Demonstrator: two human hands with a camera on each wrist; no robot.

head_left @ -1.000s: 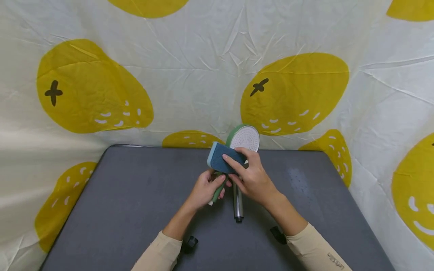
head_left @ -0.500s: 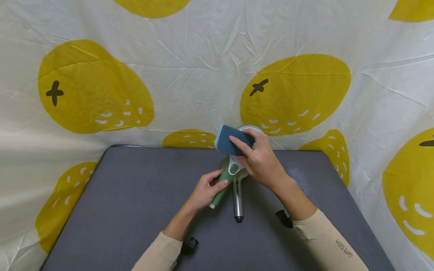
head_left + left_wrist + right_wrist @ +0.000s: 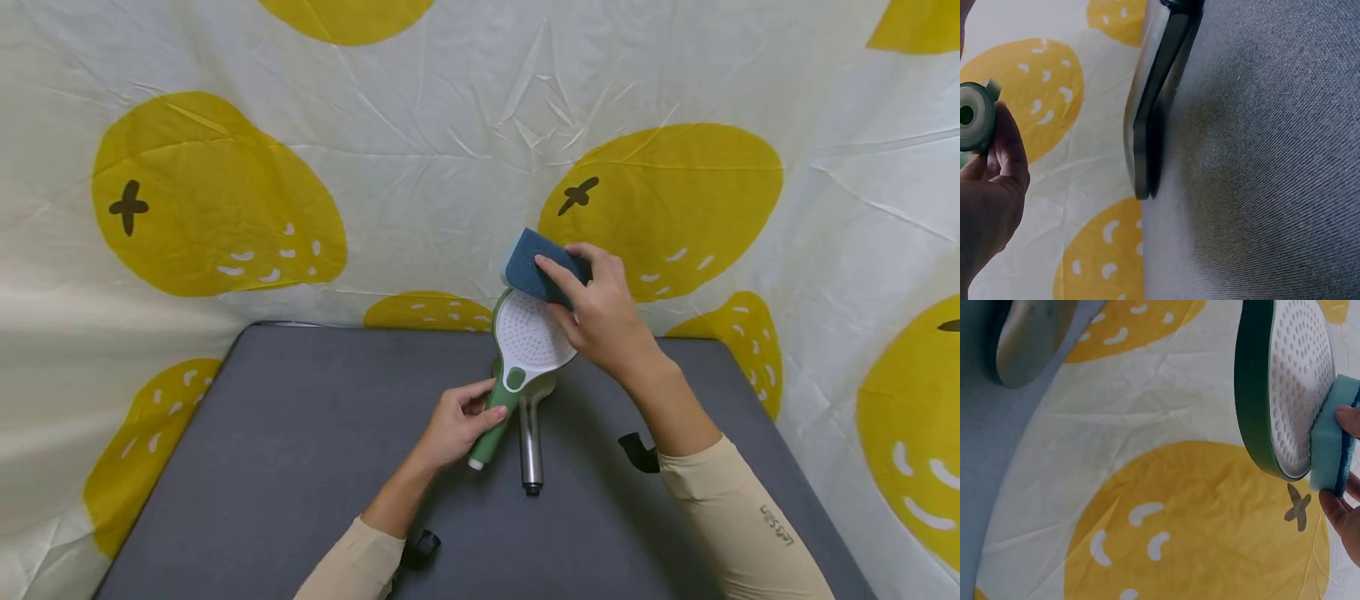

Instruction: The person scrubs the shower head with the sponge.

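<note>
Hands work over a grey surface [image 3: 300,467] before a lemon-print cloth [image 3: 225,200]. Left hand [image 3: 455,423] curls its fingers round the green handle of a shower head [image 3: 528,337], raised with its white spray face toward the camera. Right hand [image 3: 600,317] pinches a blue sponge [image 3: 540,271] against the head's rim at 12 o'clock — touching. A chrome shower head [image 3: 531,437] lies just beside, at 5 o'clock.
</note>
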